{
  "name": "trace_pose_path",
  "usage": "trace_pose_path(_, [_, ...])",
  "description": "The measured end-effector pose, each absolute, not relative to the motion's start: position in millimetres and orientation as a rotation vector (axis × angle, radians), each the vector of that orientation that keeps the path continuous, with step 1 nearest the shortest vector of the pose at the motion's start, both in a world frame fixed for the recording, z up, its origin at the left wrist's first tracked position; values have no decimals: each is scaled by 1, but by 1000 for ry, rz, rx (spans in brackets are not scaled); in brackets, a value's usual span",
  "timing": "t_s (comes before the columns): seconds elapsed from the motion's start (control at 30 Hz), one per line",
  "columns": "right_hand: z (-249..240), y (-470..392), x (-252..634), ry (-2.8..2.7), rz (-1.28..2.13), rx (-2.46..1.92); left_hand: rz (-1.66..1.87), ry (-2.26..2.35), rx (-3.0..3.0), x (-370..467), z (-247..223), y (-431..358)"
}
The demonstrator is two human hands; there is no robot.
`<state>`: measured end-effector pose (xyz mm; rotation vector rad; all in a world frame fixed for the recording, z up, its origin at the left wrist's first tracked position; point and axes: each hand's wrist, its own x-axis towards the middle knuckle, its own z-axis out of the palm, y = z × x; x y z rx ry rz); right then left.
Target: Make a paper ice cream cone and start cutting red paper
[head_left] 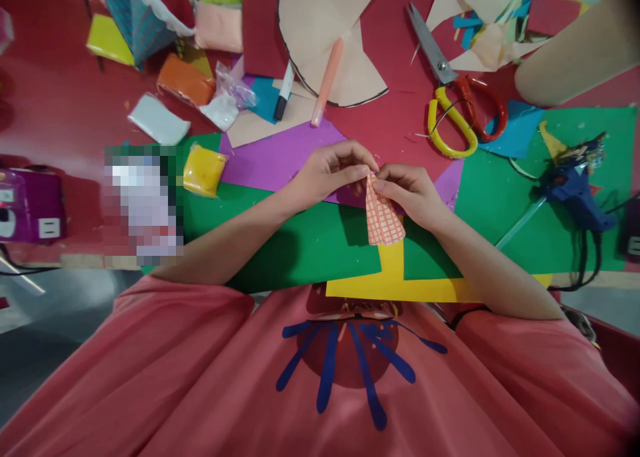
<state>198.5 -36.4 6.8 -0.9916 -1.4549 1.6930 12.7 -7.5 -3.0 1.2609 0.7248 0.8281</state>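
Between my two hands hangs a small paper cone (384,216), pale with an orange grid drawn over it, its narrow tip up and wide end down. My left hand (336,170) pinches the tip between thumb and fingers. Just to its right, my right hand (407,189) is closed on the upper right side of the cone. Both hands are above green foam sheet (320,237) and purple sheet (280,157). Below the cone lies a yellow strip (360,289) near the table edge.
Scissors (443,70) with yellow and red handles lie beyond my right hand. A blue glue gun (575,184) rests at the right, its cord nearby. An orange marker (327,80) lies on a cut beige sheet (315,17). Several clay packets, including a yellow one (204,170), sit at left.
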Motion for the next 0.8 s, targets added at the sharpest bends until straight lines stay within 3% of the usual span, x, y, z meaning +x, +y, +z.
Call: trace_pose_path(0.8, [7, -38, 201, -1366, 1730, -1085, 772, 727, 1338, 11, 0, -7])
